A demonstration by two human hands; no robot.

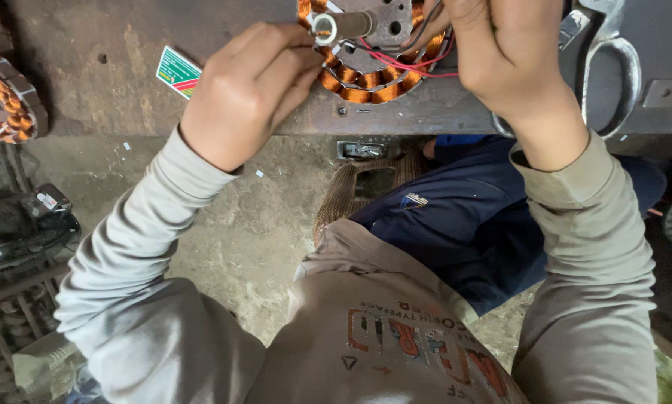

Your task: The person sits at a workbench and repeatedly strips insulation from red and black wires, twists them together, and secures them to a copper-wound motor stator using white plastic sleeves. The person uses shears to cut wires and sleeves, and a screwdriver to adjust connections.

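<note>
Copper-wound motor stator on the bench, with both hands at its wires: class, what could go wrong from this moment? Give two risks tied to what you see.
1. The right hand pinches thin red and black wires right at the copper windings; a hard tug might snap a lead or nick the coil's coating.
2. The stator sits close to the bench edge, above the person's lap; pressure from the left hand could perhaps slide it off.

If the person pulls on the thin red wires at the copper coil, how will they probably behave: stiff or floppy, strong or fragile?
The red wires curve loosely from the right hand across the copper-wound stator, so they are probably floppy. They look thin, so a hard pull might break them. The stator, metal and copper, probably feels heavy.
</note>
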